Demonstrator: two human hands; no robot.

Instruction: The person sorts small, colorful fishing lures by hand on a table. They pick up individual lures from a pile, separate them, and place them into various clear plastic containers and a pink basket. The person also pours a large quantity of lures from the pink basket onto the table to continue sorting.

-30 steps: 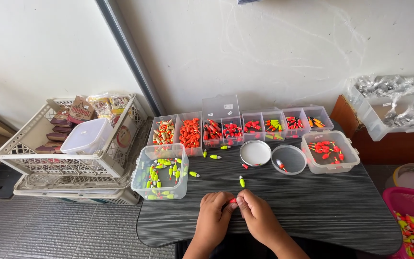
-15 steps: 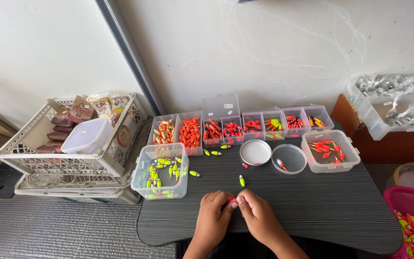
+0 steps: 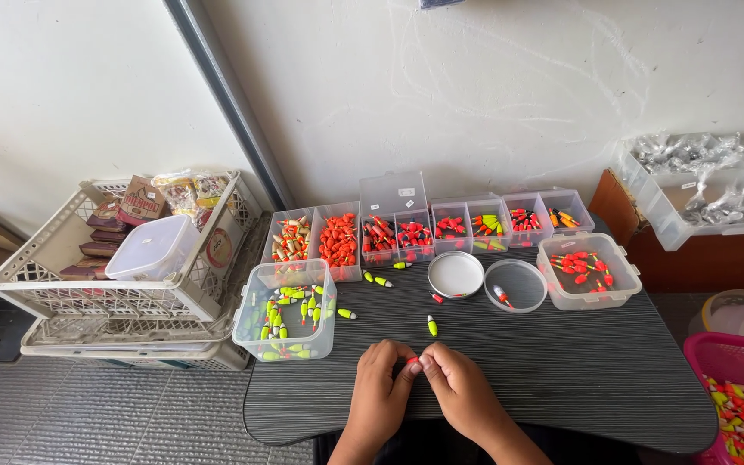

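Hands unchanged over the last second: left hand and right hand remain pressed together at the near edge of the dark ribbed table, fingertips of both pinched on one small red float, so the work on this piece looks still in progress. Loose yellow float lies just beyond; clear tub of yellow floats sits left, row of compartment boxes against the white wall, white crates on the grey floor.

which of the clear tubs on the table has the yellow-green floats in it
The square clear tub at the table's left edge, nearest the left hand. The tub on the right holds only red-orange floats.
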